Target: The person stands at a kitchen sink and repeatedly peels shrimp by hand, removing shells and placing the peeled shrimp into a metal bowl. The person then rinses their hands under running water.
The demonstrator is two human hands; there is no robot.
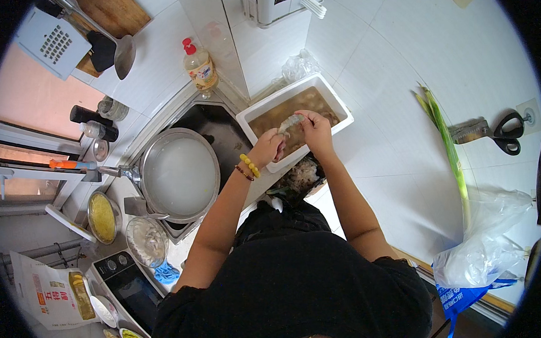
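Note:
A raw grey shrimp is held between my two hands, above a white foam box of murky brown water. My left hand, below a wrist with a yellow beaded bracelet and a darker one, grips one end of it. The other end is pinched in the fingers of my right hand. Pale lumps lie under the water, too blurred to tell apart. Below the box, between my forearms, a heap of pale scraps shows in a dark bag.
Left of the box, a large metal pot of cloudy liquid stands in the steel sink. A dish soap bottle is behind it. Bowls and a microwave are lower left. Scissors and a leek hang at right.

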